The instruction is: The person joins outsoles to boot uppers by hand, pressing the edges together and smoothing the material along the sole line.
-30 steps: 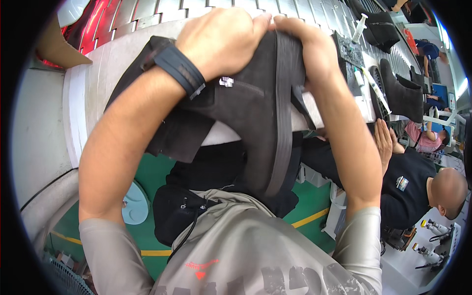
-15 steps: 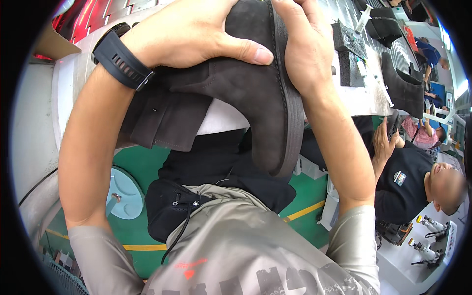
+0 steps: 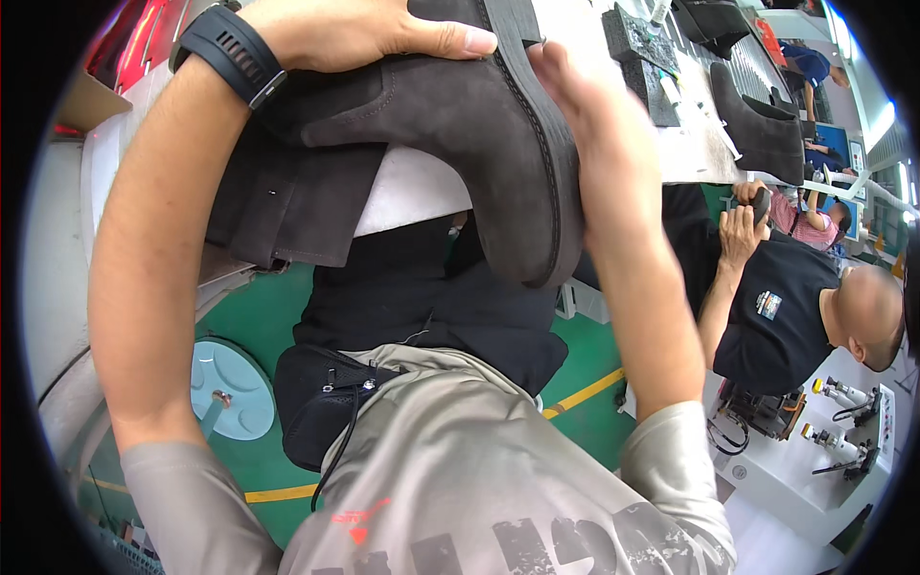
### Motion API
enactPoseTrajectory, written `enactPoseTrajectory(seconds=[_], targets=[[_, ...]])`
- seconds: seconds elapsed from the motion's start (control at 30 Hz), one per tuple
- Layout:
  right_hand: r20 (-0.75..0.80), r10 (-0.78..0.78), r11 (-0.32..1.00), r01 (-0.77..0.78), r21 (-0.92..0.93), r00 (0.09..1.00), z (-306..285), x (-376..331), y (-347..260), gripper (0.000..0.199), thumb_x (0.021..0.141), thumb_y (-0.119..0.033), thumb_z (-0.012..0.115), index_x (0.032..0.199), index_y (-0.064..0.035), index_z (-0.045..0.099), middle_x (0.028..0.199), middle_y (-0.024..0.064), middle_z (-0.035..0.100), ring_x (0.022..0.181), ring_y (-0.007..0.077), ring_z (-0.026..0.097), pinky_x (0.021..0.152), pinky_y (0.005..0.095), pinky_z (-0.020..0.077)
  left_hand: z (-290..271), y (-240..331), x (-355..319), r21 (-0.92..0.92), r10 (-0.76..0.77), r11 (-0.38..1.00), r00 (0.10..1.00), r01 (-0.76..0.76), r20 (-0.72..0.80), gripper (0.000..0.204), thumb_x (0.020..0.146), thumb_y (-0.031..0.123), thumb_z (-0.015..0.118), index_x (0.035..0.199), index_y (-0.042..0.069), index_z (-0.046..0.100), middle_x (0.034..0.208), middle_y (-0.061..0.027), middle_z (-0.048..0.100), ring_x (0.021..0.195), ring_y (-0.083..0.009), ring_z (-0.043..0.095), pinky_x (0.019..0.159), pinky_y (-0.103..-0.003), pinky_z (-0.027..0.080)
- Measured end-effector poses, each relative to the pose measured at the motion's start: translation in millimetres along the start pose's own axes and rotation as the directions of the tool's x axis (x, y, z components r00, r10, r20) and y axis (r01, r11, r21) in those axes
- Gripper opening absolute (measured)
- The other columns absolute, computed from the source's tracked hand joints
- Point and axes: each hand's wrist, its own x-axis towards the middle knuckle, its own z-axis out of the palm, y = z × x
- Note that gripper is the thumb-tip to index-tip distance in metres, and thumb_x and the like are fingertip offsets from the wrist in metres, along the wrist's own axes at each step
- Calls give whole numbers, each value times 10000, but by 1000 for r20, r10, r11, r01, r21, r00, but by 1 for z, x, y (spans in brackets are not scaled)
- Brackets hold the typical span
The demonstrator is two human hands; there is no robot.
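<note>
Above the worktop (image 3: 422, 192), both hands gripped a dark suede boot (image 3: 460, 125). The left hand (image 3: 355, 34) clasped its soft upper; the right hand (image 3: 585, 105) curled behind the stiff sole, likely the firmest hold.

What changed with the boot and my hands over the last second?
The dark suede boot turned from sole-up to side-on and rose toward the top of the view. The left hand shifted onto its upper; the right hand now presses its sole. Both hands kept hold throughout.

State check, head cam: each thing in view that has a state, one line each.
dark suede boot: held up in both hands, on its side, sole to the right
left hand: gripping the boot's upper, thumb across it
right hand: pressed against the sole
second boot: upright on the workbench, untouched
</note>
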Motion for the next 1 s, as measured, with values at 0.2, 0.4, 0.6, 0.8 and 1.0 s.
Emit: enactPoseTrajectory(seconds=[0.2,0.4,0.6,0.8,1.0], targets=[[163,143,989,-149,23,976,3,-89,-16,952,875,-124,836,1617,129,295,1436,244,627,1342,308,625,1163,402,464,-8,10,-6,-13,17,1000,996,-16,85,878,930,711,722,1264,-101,713,1184,-341,740,1137,-434,723,1004,-448,548],[197,-80,959,129,-252,977,-3,-82,-10,947,878,-129,818,1613,124,277,1418,325,619,1246,414,696,1058,432,545,-20,30,-11,-102,34,995,976,-12,213,838,938,687,737,1229,-98,721,1119,-312,758,1074,-383,738,956,-432,548],[-29,-102,994,101,-36,994,20,-98,6,932,869,-106,840,1619,112,330,1456,266,613,1306,306,647,1124,391,491,11,2,2,-42,-37,999,998,35,-48,719,934,580,803,1187,-90,734,1074,-268,777,1013,-324,748,919,-394,566],[-76,-349,918,324,-229,934,33,-101,14,924,848,-53,846,1604,128,346,1467,300,594,1294,349,663,1122,415,506,-13,-52,5,-59,221,970,956,-236,-192,892,924,573,818,1464,-101,593,1360,-215,705,1246,-277,674,1072,-353,510],[-108,-478,875,484,31,872,3,-31,5,889,963,-283,825,1595,129,354,1489,309,599,1432,403,577,1207,409,431,-74,106,-80,454,646,761,610,-465,-459,568,744,176,978,1168,-106,726,1056,-181,793,940,-242,754,876,-348,597]])
